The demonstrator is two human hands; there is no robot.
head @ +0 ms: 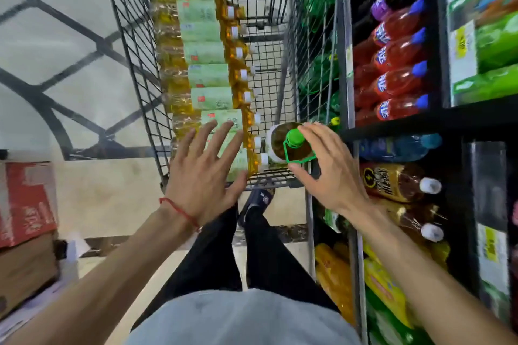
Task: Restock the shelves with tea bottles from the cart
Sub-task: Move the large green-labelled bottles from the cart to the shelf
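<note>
Several tea bottles (208, 75) with pale green labels and white caps lie side by side in a row along the left of the wire cart (134, 36). My left hand (204, 171) hovers over the nearest ones, fingers spread and straight, holding nothing. A large brown bottle with a green cap and green carry ring (293, 143) stands upright in the cart's near right corner. My right hand (326, 165) curls around its top, with the index finger by the cap and the thumb under the ring.
The drink shelves (398, 126) stand right of the cart, with red and purple soda bottles above and brown, yellow and blue bottles lower down. Red and brown cardboard boxes (25, 218) sit on the floor at left. My legs and one shoe are below the cart.
</note>
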